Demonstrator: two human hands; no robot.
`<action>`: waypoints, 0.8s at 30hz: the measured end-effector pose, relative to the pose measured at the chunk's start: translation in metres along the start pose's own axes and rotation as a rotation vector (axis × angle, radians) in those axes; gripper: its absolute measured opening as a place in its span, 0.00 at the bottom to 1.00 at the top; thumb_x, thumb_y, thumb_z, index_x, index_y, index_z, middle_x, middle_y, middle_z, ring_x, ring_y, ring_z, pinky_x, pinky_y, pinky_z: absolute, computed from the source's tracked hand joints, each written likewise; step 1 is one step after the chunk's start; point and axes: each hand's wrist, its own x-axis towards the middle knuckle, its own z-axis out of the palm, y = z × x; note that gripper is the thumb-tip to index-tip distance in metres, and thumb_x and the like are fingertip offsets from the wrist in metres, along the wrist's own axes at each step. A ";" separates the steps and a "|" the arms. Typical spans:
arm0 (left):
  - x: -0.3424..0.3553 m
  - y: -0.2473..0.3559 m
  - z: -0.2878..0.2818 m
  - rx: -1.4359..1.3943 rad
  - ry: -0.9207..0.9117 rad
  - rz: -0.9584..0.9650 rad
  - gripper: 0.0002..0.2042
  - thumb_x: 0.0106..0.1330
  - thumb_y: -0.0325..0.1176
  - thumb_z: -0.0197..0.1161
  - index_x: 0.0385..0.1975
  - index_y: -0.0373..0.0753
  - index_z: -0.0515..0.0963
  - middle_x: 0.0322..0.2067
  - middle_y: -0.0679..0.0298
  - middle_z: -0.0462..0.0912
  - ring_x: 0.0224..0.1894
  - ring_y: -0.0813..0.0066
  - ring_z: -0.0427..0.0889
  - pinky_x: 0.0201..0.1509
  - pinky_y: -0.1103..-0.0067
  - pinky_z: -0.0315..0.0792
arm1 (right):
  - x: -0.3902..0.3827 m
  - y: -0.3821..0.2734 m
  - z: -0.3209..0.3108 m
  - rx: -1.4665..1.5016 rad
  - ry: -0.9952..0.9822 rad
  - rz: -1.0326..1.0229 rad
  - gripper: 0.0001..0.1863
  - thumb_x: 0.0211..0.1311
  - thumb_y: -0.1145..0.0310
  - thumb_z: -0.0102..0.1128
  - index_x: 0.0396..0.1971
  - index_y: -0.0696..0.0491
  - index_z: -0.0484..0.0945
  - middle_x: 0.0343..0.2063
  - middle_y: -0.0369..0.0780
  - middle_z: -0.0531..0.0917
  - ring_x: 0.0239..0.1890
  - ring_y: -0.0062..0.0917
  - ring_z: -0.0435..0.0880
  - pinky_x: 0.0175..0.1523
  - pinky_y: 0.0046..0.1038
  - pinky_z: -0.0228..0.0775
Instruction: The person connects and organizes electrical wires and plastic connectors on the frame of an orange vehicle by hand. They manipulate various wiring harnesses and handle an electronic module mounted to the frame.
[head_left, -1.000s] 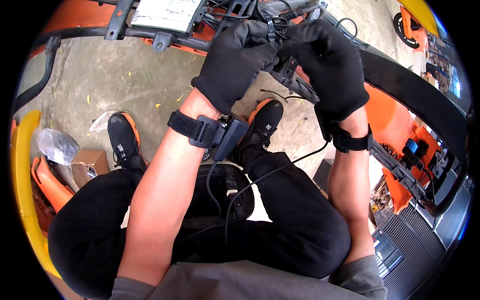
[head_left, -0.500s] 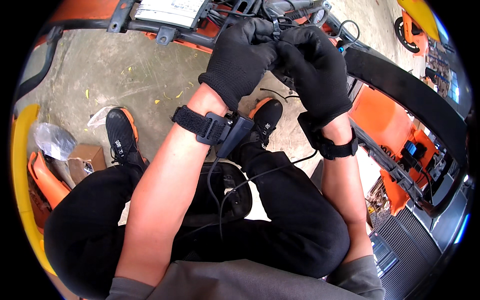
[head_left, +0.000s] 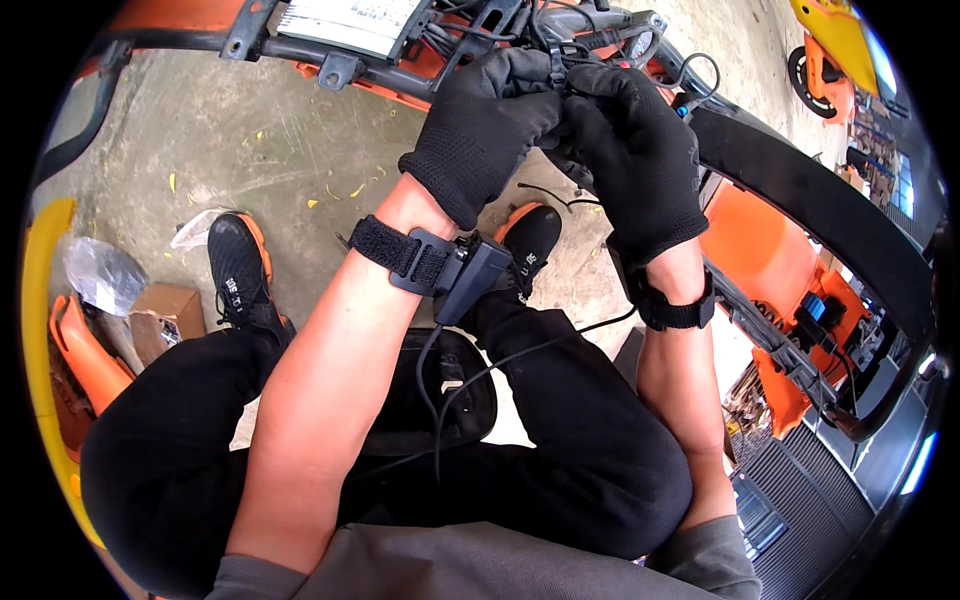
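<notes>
Both hands wear black knit gloves and meet at the wiring on a dark metal vehicle frame (head_left: 340, 70). My left hand (head_left: 485, 125) is closed, thumb and fingers pinching a narrow black strip (head_left: 556, 68) that looks like a cable tie. From the other side, my right hand (head_left: 635, 150) has its fingers curled and pressed together against the same strip; its fingertips are partly hidden. Black cables (head_left: 600, 38) run just beyond the fingers. A thin loose wire (head_left: 548, 190) hangs below the hands. Close to my right hand, a cable loop (head_left: 705, 72) ends in a blue-tipped connector (head_left: 684, 111).
A white labelled box (head_left: 345, 22) sits on the frame. A curved black bar (head_left: 800, 170) and orange panels (head_left: 750, 235) stand at right. Left on the concrete floor (head_left: 290, 150) are a cardboard box (head_left: 165, 315), a plastic bag (head_left: 105, 275) and an orange part (head_left: 85, 345). A cable links my wrist straps.
Both hands stay together at the black strip and have shifted only slightly. The right wrist has dropped a little, and more of the cables beyond the fingers shows.
</notes>
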 end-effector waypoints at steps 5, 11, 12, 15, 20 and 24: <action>0.002 -0.001 0.002 -0.056 0.025 -0.050 0.12 0.68 0.25 0.64 0.50 0.32 0.78 0.42 0.61 0.86 0.42 0.79 0.85 0.48 0.82 0.80 | 0.001 -0.006 -0.002 -0.264 0.045 -0.126 0.10 0.58 0.73 0.66 0.40 0.54 0.81 0.33 0.47 0.85 0.37 0.44 0.85 0.43 0.38 0.77; 0.002 0.001 0.001 0.034 0.022 -0.035 0.13 0.66 0.25 0.65 0.49 0.32 0.78 0.41 0.62 0.86 0.40 0.80 0.84 0.46 0.82 0.80 | 0.001 -0.003 -0.001 -0.421 0.073 -0.180 0.09 0.56 0.72 0.67 0.38 0.53 0.81 0.36 0.45 0.84 0.42 0.44 0.83 0.47 0.40 0.75; 0.002 0.001 0.002 0.048 0.027 -0.030 0.13 0.66 0.25 0.65 0.49 0.32 0.78 0.41 0.62 0.86 0.40 0.80 0.84 0.46 0.82 0.80 | 0.002 -0.003 -0.002 -0.464 0.080 -0.216 0.09 0.56 0.72 0.67 0.38 0.53 0.81 0.36 0.45 0.84 0.42 0.43 0.82 0.48 0.40 0.74; 0.005 -0.002 0.006 -0.060 0.129 0.007 0.11 0.59 0.21 0.67 0.42 0.32 0.81 0.32 0.62 0.87 0.33 0.81 0.84 0.39 0.81 0.79 | 0.003 0.001 -0.002 -0.456 0.119 -0.266 0.09 0.56 0.72 0.67 0.38 0.52 0.81 0.36 0.44 0.83 0.44 0.42 0.81 0.50 0.39 0.72; 0.004 0.002 0.005 -0.085 0.095 -0.056 0.10 0.60 0.22 0.67 0.42 0.30 0.81 0.31 0.60 0.87 0.31 0.78 0.84 0.38 0.80 0.80 | -0.001 0.012 0.002 -0.400 0.191 -0.307 0.10 0.55 0.73 0.69 0.38 0.53 0.82 0.36 0.43 0.83 0.44 0.41 0.81 0.49 0.38 0.73; 0.005 0.001 0.004 -0.037 0.092 -0.033 0.10 0.61 0.22 0.67 0.42 0.30 0.80 0.31 0.60 0.87 0.32 0.77 0.85 0.39 0.80 0.81 | 0.000 0.017 0.005 -0.367 0.212 -0.343 0.12 0.53 0.74 0.70 0.39 0.54 0.83 0.38 0.43 0.84 0.44 0.41 0.82 0.49 0.37 0.74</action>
